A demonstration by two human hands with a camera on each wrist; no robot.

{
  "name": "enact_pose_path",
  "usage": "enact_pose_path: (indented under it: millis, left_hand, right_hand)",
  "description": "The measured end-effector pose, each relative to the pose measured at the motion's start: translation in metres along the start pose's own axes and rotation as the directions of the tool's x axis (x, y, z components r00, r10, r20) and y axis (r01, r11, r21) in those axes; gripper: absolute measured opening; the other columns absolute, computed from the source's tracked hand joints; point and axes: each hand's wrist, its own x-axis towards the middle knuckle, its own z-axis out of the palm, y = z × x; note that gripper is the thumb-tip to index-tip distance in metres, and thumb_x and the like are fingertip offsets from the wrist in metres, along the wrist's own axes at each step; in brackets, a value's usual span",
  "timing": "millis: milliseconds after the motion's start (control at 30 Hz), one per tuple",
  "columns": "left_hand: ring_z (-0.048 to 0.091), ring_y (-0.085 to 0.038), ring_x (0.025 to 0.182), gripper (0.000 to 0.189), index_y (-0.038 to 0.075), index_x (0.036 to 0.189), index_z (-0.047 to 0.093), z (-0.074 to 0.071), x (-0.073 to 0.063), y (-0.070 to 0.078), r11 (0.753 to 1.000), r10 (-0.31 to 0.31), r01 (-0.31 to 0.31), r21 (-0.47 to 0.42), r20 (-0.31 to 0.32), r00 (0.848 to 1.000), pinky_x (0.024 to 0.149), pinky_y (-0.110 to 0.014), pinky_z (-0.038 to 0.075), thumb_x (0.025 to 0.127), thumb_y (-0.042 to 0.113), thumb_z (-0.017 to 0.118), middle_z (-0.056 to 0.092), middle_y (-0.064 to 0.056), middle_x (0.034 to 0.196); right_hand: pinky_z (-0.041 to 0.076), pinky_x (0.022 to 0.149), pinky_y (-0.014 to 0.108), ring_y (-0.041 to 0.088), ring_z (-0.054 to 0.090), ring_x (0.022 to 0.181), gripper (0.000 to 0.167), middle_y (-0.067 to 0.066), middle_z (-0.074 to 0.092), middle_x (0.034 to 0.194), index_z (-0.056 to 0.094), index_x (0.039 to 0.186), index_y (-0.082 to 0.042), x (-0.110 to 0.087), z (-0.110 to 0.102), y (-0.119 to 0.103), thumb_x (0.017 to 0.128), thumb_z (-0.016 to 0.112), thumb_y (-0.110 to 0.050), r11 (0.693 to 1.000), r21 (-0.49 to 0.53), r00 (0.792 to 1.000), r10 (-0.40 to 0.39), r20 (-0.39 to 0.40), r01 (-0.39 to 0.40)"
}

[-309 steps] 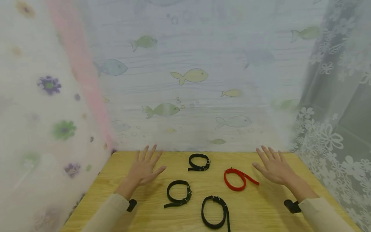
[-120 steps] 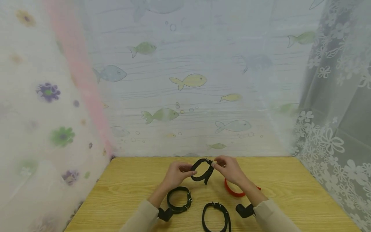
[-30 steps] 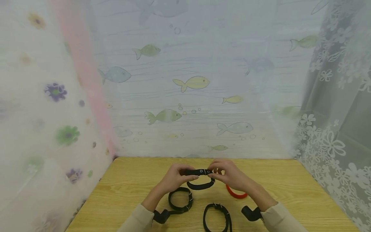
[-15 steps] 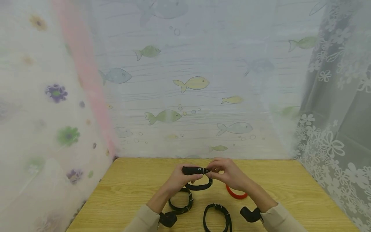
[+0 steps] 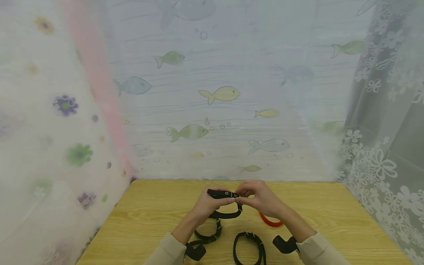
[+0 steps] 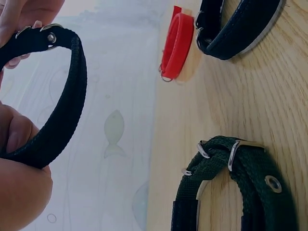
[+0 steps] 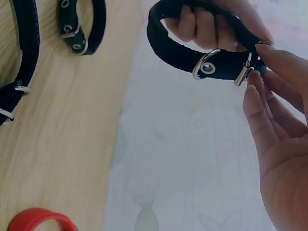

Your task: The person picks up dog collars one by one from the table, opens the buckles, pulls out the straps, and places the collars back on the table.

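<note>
Both hands hold a dark collar above the table, in a closed loop with eyelets facing up. My left hand grips its left side, thumb along the strap. The right hand pinches the strap near the metal buckle, which shows in the right wrist view beside a D-ring. Thumbs of both hands nearly meet there. In the left wrist view, the collar bows out from the left fingers. The strap's tip is hidden by the hands.
On the wooden table lie a dark green collar below the left hand, a black collar nearer the front, and a red collar partly behind the right forearm. A fish-printed curtain hangs at the table's back edge.
Earlier the hands lay spread apart and the collar was on the table; now both hold it raised. Over the last second, the left hand has shifted slightly right, towards the right fingers.
</note>
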Motion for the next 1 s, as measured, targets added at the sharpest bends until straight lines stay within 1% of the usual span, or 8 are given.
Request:
enact_pose_path:
  millis: [167,267,467,600,633,733,833,1000]
  left_hand:
    - [0.048,-0.014,0.072,0.028,0.005,0.112,0.078,-0.0008,-0.0007,-0.0008,1.0,0.013,-0.013,-0.005,-0.024,1.0,0.064,-0.032,0.039,0.09,0.021,0.082,0.071,-0.004,0.1]
    - [0.051,-0.014,0.074,0.026,0.004,0.112,0.079,-0.0024,-0.0016,-0.0007,1.0,0.014,-0.015,-0.023,-0.046,0.999,0.064,-0.03,0.04,0.09,0.019,0.082,0.072,-0.004,0.099]
    - [0.054,-0.013,0.075,0.029,0.001,0.113,0.078,-0.0058,-0.0027,0.0031,0.999,0.006,-0.01,-0.048,-0.095,0.995,0.063,-0.026,0.041,0.089,0.017,0.082,0.071,-0.001,0.099]
    - [0.055,-0.013,0.076,0.029,0.001,0.114,0.078,-0.0066,-0.0029,0.005,0.999,0.022,-0.025,-0.034,-0.103,0.994,0.063,-0.026,0.041,0.089,0.016,0.082,0.071,-0.001,0.1]
    - [0.058,-0.013,0.078,0.029,0.0,0.114,0.077,-0.0066,-0.0028,0.0053,0.999,0.031,-0.034,-0.034,-0.098,0.995,0.065,-0.026,0.044,0.09,0.015,0.081,0.072,-0.002,0.101]
    - [0.066,-0.018,0.09,0.028,-0.001,0.113,0.077,-0.0069,-0.0027,0.0055,0.998,0.056,-0.059,-0.031,-0.075,0.996,0.077,-0.031,0.055,0.089,0.014,0.082,0.073,-0.006,0.107]
    - [0.07,-0.026,0.103,0.028,-0.004,0.112,0.077,-0.0071,-0.0025,0.005,0.995,0.09,-0.092,-0.032,-0.044,0.995,0.09,-0.042,0.058,0.089,0.011,0.081,0.075,-0.009,0.111]
    - [0.071,-0.029,0.102,0.028,-0.005,0.113,0.076,-0.0058,-0.0021,0.004,0.992,0.126,-0.126,-0.025,-0.005,0.992,0.088,-0.045,0.059,0.089,0.008,0.08,0.075,-0.013,0.112]
  right_hand:
    - [0.059,0.077,0.033,0.01,0.068,0.083,0.007,-0.003,0.07,0.097,0.076,0.102,-0.017,0.0014,0.0027,0.0001,0.096,0.075,-0.02,1.0,0.018,1.0,0.017,-0.002,-0.017]
    - [0.059,0.079,0.033,0.012,0.069,0.084,0.008,-0.001,0.071,0.098,0.076,0.104,-0.016,0.0015,0.0038,0.0015,0.097,0.073,-0.02,0.999,0.047,1.0,0.019,-0.017,-0.018]
    - [0.06,0.08,0.033,0.021,0.071,0.085,0.011,0.005,0.071,0.1,0.074,0.108,-0.009,-0.0007,0.003,0.0042,0.097,0.072,-0.01,0.989,0.148,0.997,-0.006,-0.081,0.018]
    - [0.06,0.079,0.034,0.026,0.071,0.087,0.014,0.01,0.07,0.102,0.073,0.11,-0.002,-0.0015,0.0015,0.0036,0.097,0.071,-0.006,0.979,0.201,0.996,-0.015,-0.094,0.033]
    - [0.06,0.08,0.034,0.026,0.071,0.088,0.015,0.01,0.07,0.103,0.073,0.111,-0.002,-0.0016,0.001,0.0035,0.097,0.071,-0.006,0.979,0.204,0.996,-0.009,-0.091,0.028]
    - [0.06,0.081,0.035,0.021,0.071,0.089,0.013,0.007,0.071,0.103,0.074,0.109,-0.007,-0.0016,-0.0007,0.0035,0.097,0.072,-0.009,0.983,0.184,0.997,0.015,-0.069,-0.002]
    - [0.059,0.081,0.036,0.017,0.07,0.087,0.011,0.004,0.07,0.102,0.075,0.108,-0.012,-0.0013,-0.0019,0.0031,0.097,0.072,-0.012,0.992,0.129,0.999,0.018,-0.043,-0.012]
    - [0.054,0.071,0.03,0.012,0.06,0.078,0.011,-0.004,0.069,0.098,0.077,0.107,-0.017,0.0023,-0.0027,-0.0004,0.098,0.072,-0.018,1.0,0.011,0.999,-0.018,-0.03,0.018]
